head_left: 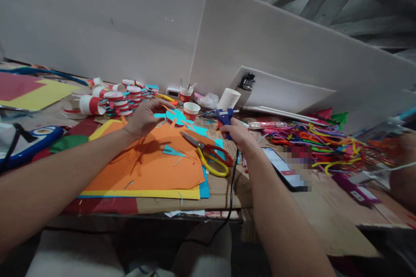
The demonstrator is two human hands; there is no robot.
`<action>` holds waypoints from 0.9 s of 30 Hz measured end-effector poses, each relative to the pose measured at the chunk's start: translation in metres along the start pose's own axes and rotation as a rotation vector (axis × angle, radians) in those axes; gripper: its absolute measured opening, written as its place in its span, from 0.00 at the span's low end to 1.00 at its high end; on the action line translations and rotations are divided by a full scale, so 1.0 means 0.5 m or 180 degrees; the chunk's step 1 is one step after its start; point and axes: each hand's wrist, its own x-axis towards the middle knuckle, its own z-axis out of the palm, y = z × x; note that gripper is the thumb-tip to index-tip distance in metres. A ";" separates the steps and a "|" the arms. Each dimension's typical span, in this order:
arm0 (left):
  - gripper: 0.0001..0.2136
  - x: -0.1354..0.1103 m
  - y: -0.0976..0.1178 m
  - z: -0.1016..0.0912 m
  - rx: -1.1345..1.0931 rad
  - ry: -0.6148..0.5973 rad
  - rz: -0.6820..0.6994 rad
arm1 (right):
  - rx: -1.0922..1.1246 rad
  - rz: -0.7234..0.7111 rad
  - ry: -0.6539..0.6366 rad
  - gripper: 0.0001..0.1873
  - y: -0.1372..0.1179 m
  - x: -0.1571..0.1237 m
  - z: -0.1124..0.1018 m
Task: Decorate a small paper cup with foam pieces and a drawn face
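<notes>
My left hand (144, 117) pinches a turquoise paper cut-out (175, 116) with orange strips stuck to it, held just above the table. My right hand (236, 133) is wrapped round the grip of a blue hot glue gun (224, 117), whose nozzle points left toward the cut-out. The gun's black cord (232, 181) drops over the table's front edge. Under both hands lies a stack of orange paper sheets (152, 164) on yellow and blue ones. Scissors with red and yellow handles (209, 156) rest on the orange sheet, between my two hands.
Several red-and-white paper cups (107, 97) crowd the back left; one upright cup (191, 110) stands behind the cut-out. A phone (282, 169) lies right of my forearm, beside a heap of coloured pipe cleaners (318, 140). White boards (276, 47) lean along the back. Another person's arm (403, 177) shows far right.
</notes>
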 end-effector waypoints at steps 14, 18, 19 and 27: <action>0.17 0.014 -0.033 -0.012 -0.0397 0.0104 -0.0346 | -0.1190 -0.0961 0.0332 0.08 -0.041 -0.048 0.036; 0.17 0.013 -0.028 -0.007 -0.0444 0.0160 -0.0435 | -0.1167 -0.1378 -0.0799 0.05 -0.076 -0.098 0.108; 0.17 0.013 -0.029 -0.007 -0.0440 0.0168 -0.0418 | -0.1328 -0.1452 -0.0837 0.07 -0.075 -0.105 0.123; 0.17 0.015 -0.039 -0.009 -0.0305 0.0133 -0.0452 | -0.1787 -0.1429 -0.0926 0.02 -0.053 -0.105 0.163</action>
